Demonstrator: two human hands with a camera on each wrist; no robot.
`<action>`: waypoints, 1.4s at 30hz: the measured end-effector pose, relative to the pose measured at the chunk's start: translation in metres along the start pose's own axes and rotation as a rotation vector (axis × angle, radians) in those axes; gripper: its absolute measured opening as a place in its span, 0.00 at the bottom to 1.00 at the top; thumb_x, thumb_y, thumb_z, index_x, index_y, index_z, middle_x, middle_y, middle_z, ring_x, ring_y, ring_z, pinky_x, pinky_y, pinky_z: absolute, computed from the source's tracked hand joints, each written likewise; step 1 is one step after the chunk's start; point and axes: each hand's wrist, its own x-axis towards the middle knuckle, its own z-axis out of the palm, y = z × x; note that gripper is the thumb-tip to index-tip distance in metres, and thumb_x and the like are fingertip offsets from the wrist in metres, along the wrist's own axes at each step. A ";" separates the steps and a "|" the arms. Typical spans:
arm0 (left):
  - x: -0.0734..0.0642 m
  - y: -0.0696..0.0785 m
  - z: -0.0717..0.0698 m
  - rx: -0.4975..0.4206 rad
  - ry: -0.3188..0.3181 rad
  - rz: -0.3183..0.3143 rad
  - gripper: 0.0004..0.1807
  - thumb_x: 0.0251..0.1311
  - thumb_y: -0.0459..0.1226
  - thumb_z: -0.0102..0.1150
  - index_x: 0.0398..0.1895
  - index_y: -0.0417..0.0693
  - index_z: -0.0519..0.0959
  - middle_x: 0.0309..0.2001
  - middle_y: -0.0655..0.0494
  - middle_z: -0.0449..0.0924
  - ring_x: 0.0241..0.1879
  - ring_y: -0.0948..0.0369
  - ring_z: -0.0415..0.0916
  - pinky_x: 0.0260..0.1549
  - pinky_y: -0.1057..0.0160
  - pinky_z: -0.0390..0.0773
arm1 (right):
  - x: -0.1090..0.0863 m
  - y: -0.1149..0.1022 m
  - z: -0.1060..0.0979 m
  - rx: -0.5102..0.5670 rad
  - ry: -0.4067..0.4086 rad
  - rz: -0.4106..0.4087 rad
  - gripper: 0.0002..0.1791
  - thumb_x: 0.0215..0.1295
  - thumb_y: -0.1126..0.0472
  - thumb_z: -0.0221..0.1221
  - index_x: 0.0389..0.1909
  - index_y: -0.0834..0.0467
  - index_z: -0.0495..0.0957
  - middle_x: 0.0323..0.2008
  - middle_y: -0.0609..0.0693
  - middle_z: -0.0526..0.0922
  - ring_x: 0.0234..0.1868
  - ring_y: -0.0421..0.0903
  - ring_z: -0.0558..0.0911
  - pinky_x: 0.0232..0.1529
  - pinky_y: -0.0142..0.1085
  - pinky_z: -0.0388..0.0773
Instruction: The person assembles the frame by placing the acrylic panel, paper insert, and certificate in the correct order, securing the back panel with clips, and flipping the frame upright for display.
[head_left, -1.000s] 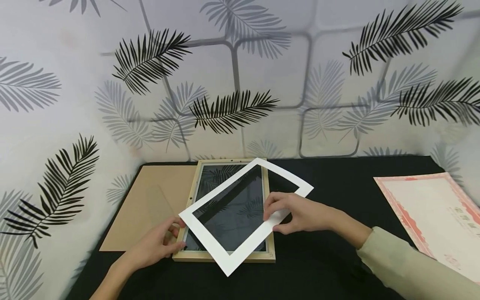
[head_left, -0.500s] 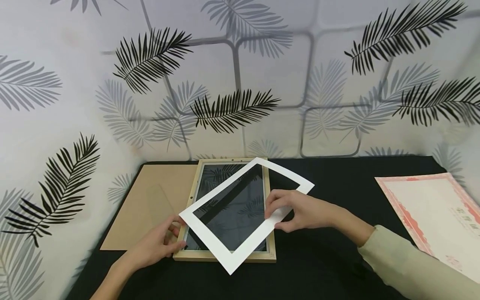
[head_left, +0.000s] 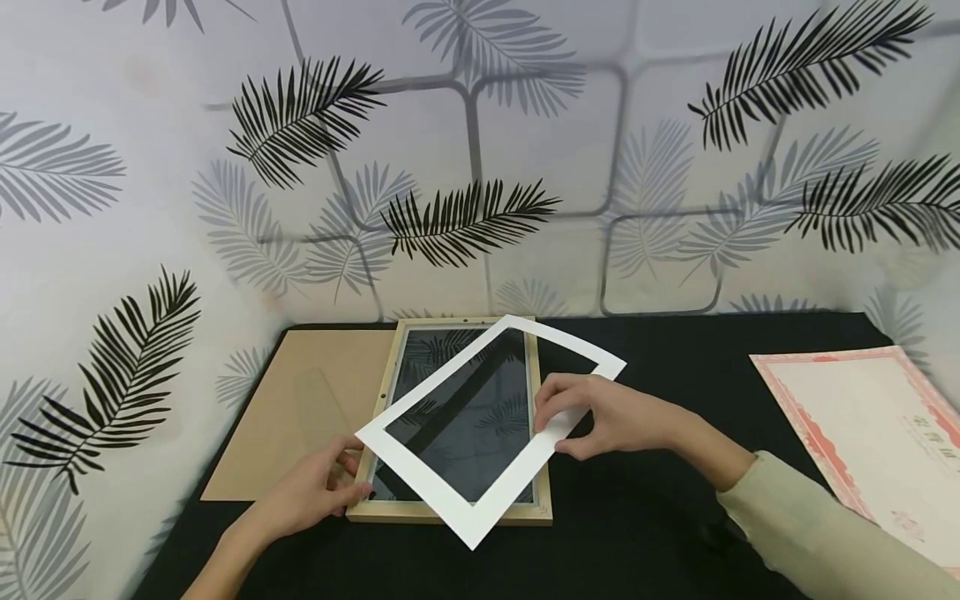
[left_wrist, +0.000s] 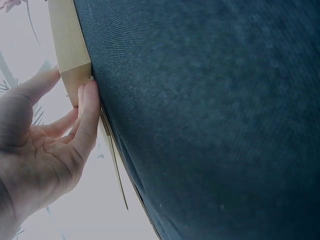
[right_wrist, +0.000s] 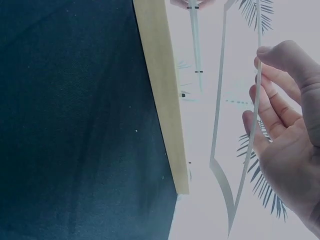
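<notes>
A light wooden picture frame [head_left: 405, 512] with dark, reflective glass lies on the black cloth. My left hand [head_left: 311, 487] grips its lower left side; in the left wrist view, thumb and fingers close round a corner of the wooden frame [left_wrist: 70, 45]. My right hand [head_left: 607, 417] pinches one long strip of a white mat board [head_left: 517, 477] with a rectangular opening. The mat is held turned at a slant over the frame. In the right wrist view, thumb and fingertips pinch the thin edge of the mat [right_wrist: 225, 187], apart from the wooden frame [right_wrist: 162, 95].
A brown backing board [head_left: 255, 442] lies left of the frame, with a small flap [head_left: 315, 404] on it. At the right lies a certificate [head_left: 862, 417] with a pink border. Black cloth [head_left: 660, 525] covers the table, and a leaf-patterned curtain [head_left: 540, 125] hangs behind.
The mat has turned slightly, its lower corner swinging to the right. My right hand has shifted a little up and right with it. The left hand and frame stay put.
</notes>
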 end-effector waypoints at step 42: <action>-0.003 -0.001 -0.003 -0.123 -0.057 -0.010 0.38 0.64 0.34 0.69 0.68 0.22 0.60 0.47 0.43 0.73 0.34 0.53 0.79 0.27 0.58 0.83 | 0.011 0.020 0.013 -0.109 -0.096 -0.008 0.13 0.60 0.66 0.71 0.44 0.50 0.87 0.48 0.43 0.75 0.48 0.42 0.74 0.49 0.38 0.77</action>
